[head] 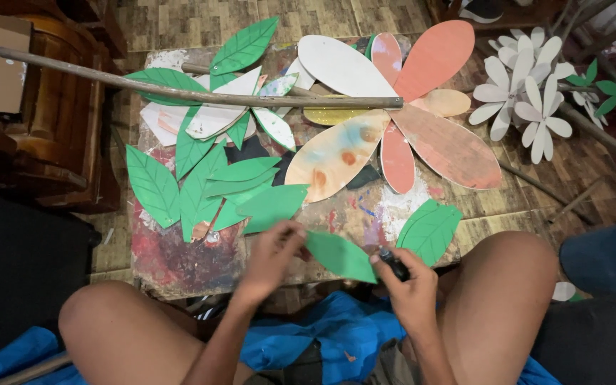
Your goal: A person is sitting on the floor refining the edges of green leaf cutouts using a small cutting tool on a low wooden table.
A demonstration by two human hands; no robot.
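While its long axis runs from upper left to lower right, the blank green paper leaf [339, 257] sits between both hands above the paint-stained board [180, 260]. Left hand [271, 258] pinches its upper-left tip; right hand [409, 289] clamps the lower-right end together with a black marker [394, 263]. A veined leaf [430, 230] lies just beside.

A craft workshop on a tiled floor: a paint-stained low board [180, 257] at frame centre carries green paper leaves [152, 184] and a large cut-out flower [393, 107]. White paper flowers [522, 85] lie upper right.
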